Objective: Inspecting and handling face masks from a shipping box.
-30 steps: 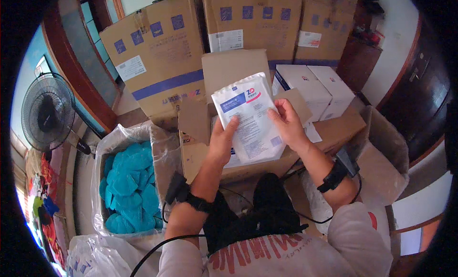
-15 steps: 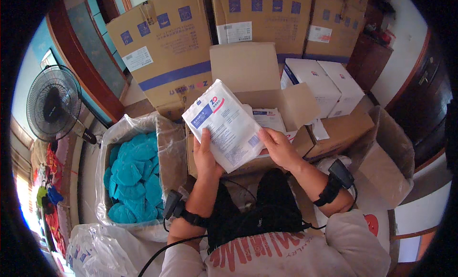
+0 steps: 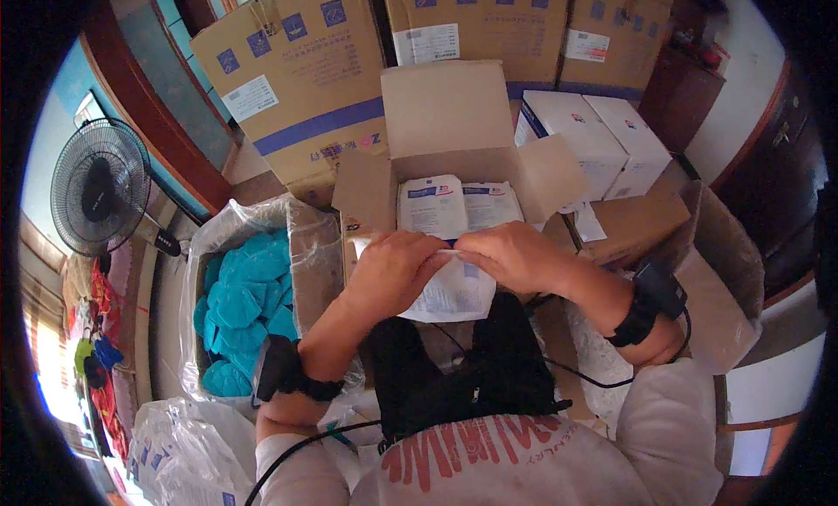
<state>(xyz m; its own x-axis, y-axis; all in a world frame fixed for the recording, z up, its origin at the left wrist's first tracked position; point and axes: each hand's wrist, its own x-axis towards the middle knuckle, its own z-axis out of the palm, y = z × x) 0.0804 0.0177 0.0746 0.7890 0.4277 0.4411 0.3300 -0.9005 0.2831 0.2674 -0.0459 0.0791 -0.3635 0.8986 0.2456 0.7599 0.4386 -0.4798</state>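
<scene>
My left hand and my right hand meet over my lap, fingers closed on the upper edge of a white paper packet. The packet hangs down from my fingertips, and its top edge is partly hidden by them. Just beyond my hands stands an open cardboard box with its flaps up. Inside it, two similar white packets with blue and red print show side by side.
Left of my legs, a plastic-lined carton holds a heap of teal folded masks. Large cartons line the back. White boxes sit at the right, beside an opened carton. A fan stands far left.
The packet has come down from in front of the box toward my lap. My hands have shifted from its sides to its upper edge, uncovering the packets in the box.
</scene>
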